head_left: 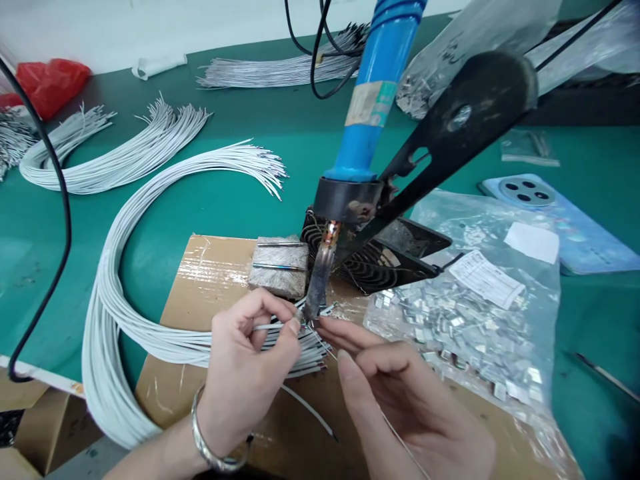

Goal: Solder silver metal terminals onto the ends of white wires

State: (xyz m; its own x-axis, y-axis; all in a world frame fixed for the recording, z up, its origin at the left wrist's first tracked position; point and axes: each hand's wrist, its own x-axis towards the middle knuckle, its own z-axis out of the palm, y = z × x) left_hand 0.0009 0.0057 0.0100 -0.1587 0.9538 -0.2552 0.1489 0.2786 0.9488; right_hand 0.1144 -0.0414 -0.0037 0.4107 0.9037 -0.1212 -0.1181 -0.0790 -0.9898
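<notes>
Two bare hands (320, 380) work close together over a cardboard box (200, 280), just below the metal tip (316, 283) of a blue-handled soldering iron (363, 113). The left hand (247, 373) is closed in a fingertip pinch on a white wire (270, 327), with the thumb and forefinger set near its end. The right hand (400, 400) is also closed, its thumb and forefinger drawn together on what seems to be a thin wire (395, 427) trailing toward the near right; the pictures don't settle exactly what its fingertips hold.

The white wire belongs to a long bundle of white wires (117, 333) curving across the box from the left, its dark ends fanned out beside the iron's tip. Whether the tip touches any of them is hard to tell.

A short grip close to the wire end looks like the right approach — it should limit wobble, and both hands need to stay clear of the metal tip, which is probably hot.

Just beyond the hands, two metal rods (279, 255) lie on a rough block (277, 273). To the right sits a clear plastic bag of small metal clips (465, 340) — within easy reach — and more white wire lies on the green worktop (310, 140) far off.
</notes>
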